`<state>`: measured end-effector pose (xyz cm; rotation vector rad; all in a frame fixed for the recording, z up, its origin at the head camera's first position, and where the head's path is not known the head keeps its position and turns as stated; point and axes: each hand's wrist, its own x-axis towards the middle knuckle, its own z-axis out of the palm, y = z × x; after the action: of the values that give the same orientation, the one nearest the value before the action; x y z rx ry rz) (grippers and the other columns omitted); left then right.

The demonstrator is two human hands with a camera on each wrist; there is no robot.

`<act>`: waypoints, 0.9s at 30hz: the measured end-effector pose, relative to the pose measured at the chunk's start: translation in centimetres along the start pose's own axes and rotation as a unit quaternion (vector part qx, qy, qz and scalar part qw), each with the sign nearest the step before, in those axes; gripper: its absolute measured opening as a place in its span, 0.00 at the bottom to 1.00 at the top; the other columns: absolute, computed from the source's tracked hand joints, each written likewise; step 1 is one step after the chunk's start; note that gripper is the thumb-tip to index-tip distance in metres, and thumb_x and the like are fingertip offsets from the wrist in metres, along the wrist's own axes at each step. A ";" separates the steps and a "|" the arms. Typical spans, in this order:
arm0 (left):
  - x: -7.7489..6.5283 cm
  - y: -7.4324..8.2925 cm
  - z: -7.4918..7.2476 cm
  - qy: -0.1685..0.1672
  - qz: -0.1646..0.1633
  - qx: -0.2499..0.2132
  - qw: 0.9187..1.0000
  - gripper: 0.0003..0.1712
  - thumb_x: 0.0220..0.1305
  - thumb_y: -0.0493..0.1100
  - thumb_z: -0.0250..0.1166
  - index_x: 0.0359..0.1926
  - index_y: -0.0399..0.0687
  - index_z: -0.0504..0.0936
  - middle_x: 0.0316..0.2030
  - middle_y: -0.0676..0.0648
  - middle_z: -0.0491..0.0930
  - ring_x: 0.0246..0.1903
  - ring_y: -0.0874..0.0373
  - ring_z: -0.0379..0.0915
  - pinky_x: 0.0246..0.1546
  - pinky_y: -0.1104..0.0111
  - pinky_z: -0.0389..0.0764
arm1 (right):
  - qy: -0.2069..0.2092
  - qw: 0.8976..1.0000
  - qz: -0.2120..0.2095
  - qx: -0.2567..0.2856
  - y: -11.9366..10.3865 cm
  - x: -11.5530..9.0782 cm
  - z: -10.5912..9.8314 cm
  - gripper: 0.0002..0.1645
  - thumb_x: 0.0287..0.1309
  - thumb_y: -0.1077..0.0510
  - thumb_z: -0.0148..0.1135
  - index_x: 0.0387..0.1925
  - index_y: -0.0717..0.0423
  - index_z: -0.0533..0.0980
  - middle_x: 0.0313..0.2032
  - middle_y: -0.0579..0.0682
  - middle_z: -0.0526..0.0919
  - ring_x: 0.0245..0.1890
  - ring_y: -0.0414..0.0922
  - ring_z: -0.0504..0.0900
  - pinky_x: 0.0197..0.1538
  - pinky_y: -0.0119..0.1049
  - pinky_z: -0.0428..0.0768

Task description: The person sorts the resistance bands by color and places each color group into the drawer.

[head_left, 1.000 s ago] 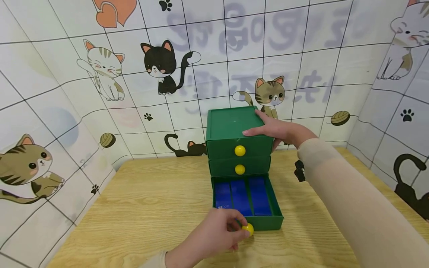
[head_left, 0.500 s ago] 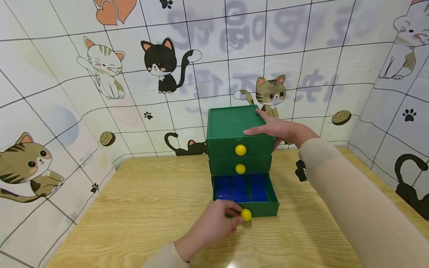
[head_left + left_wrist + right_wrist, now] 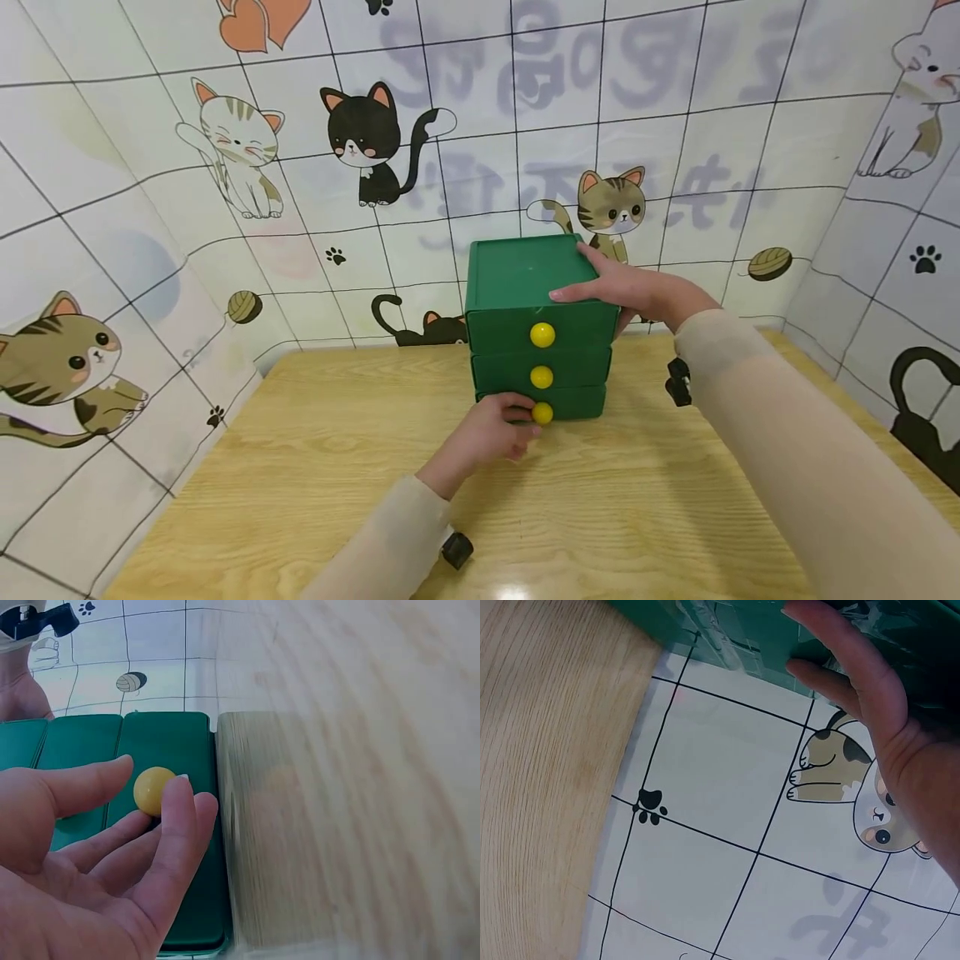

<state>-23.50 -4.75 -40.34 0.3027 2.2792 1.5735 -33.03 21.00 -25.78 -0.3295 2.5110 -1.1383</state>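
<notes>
A green cabinet of three stacked drawers [image 3: 525, 271] stands on the table, each drawer front bearing a round yellow knob. All three fronts sit flush. My left hand [image 3: 495, 429] is at the bottom yellow knob [image 3: 542, 413]. In the left wrist view the fairly straight fingers of that hand [image 3: 112, 847] lie beside the knob [image 3: 152, 791], and the thumb tip is apart from it. My right hand [image 3: 626, 292] rests on the cabinet's right top edge, fingers spread. The right wrist view has this hand [image 3: 877, 697] against the green side [image 3: 765, 645].
The light wood table [image 3: 360, 433] reaches back to a wall covering [image 3: 480, 125] printed with cartoon cats and grid lines. A black wrist device [image 3: 457, 550] shows by the left sleeve, and another device [image 3: 678, 382] by the right sleeve.
The bottom drawer, pulled out with blue packets in it, has slid back until shut. My left hand moved away from me along with its knob. My right hand stayed on the cabinet.
</notes>
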 end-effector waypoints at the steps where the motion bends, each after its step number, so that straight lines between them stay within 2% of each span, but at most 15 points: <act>1: 0.0 0.1 0.0 -0.003 -0.001 -0.003 1.000 0.23 0.71 0.37 0.70 0.64 0.37 0.80 0.59 0.36 0.85 0.30 0.55 0.82 0.35 0.63 0.89 | 0.000 1.000 -0.001 0.001 -0.1 0.0 0.0 0.73 0.66 0.29 0.66 0.83 0.30 0.19 0.86 0.59 0.27 0.72 0.68 0.73 0.44 0.52 0.90; 3: -0.1 0.2 0.0 -0.001 0.002 0.004 1.000 0.23 0.71 0.38 0.70 0.64 0.37 0.79 0.59 0.36 0.85 0.30 0.54 0.82 0.34 0.63 0.89 | -0.001 1.000 -0.003 -0.002 -0.3 -0.1 -0.1 0.73 0.66 0.28 0.66 0.83 0.30 0.19 0.86 0.59 0.27 0.74 0.68 0.71 0.44 0.52 0.90; 6: -0.1 0.4 0.3 0.016 0.021 0.066 0.997 0.22 0.73 0.40 0.69 0.63 0.37 0.81 0.57 0.36 0.87 0.33 0.51 0.86 0.35 0.63 0.89 | -0.003 1.000 -0.001 -0.006 -0.5 -0.2 -0.1 0.74 0.65 0.28 0.67 0.83 0.30 0.20 0.86 0.57 0.26 0.78 0.68 0.65 0.44 0.51 0.90; 9: 0.1 0.5 0.6 0.038 0.041 0.151 0.987 0.20 0.74 0.44 0.68 0.61 0.38 0.83 0.55 0.39 0.89 0.41 0.50 0.89 0.42 0.62 0.89 | -0.006 1.000 0.001 -0.014 -0.5 -0.2 -0.3 0.73 0.65 0.27 0.66 0.83 0.31 0.19 0.86 0.57 0.25 0.77 0.68 0.65 0.43 0.51 0.90; 12: 0.2 0.8 1.0 0.056 0.046 0.214 0.974 0.20 0.75 0.47 0.68 0.60 0.39 0.84 0.52 0.42 0.90 0.48 0.51 0.89 0.51 0.59 0.88 | -0.008 1.000 0.001 -0.010 -0.5 -0.3 -0.3 0.74 0.66 0.28 0.66 0.83 0.32 0.19 0.86 0.59 0.25 0.73 0.68 0.72 0.43 0.51 0.91; 15: 0.3 1.2 1.1 0.062 0.036 0.235 0.969 0.20 0.75 0.48 0.68 0.59 0.39 0.85 0.51 0.43 0.90 0.48 0.52 0.87 0.54 0.58 0.87 | -0.009 1.000 0.000 -0.005 -0.4 -0.2 -0.2 0.74 0.66 0.28 0.66 0.83 0.32 0.19 0.86 0.60 0.27 0.69 0.66 0.76 0.43 0.51 0.91; 18: 0.3 1.5 1.0 0.059 0.028 0.234 0.970 0.21 0.75 0.48 0.68 0.59 0.38 0.85 0.50 0.43 0.90 0.47 0.53 0.86 0.54 0.57 0.87 | -0.007 1.000 -0.003 -0.004 -0.2 -0.2 -0.2 0.73 0.66 0.28 0.65 0.83 0.32 0.19 0.86 0.60 0.29 0.66 0.64 0.80 0.43 0.51 0.91; 23: 0.3 1.6 0.9 0.053 0.026 0.226 0.972 0.21 0.76 0.47 0.67 0.60 0.37 0.84 0.53 0.42 0.89 0.50 0.52 0.86 0.57 0.56 0.86 | -0.001 1.000 -0.004 -0.007 -0.3 -0.2 -0.3 0.73 0.66 0.28 0.65 0.83 0.32 0.19 0.86 0.61 0.29 0.61 0.61 0.85 0.42 0.51 0.91; 25: 0.2 1.7 1.0 0.058 0.034 0.246 0.967 0.21 0.75 0.47 0.67 0.60 0.37 0.84 0.51 0.43 0.90 0.46 0.54 0.86 0.53 0.60 0.87 | 0.000 1.000 -0.003 -0.007 -0.3 -0.3 -0.3 0.74 0.66 0.28 0.66 0.83 0.32 0.19 0.86 0.61 0.28 0.60 0.60 0.85 0.43 0.51 0.91; 27: 0.2 1.8 1.3 0.064 0.043 0.270 0.960 0.21 0.75 0.47 0.67 0.60 0.38 0.83 0.42 0.44 0.90 0.35 0.57 0.83 0.40 0.65 0.85 | -0.002 1.000 -0.003 -0.003 -0.3 -0.2 -0.2 0.73 0.65 0.28 0.66 0.83 0.31 0.20 0.86 0.60 0.28 0.61 0.60 0.85 0.43 0.51 0.91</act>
<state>-23.15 -2.91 -39.15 0.4510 2.8043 0.9961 -32.88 21.04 -25.37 -0.3417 2.5117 -1.1326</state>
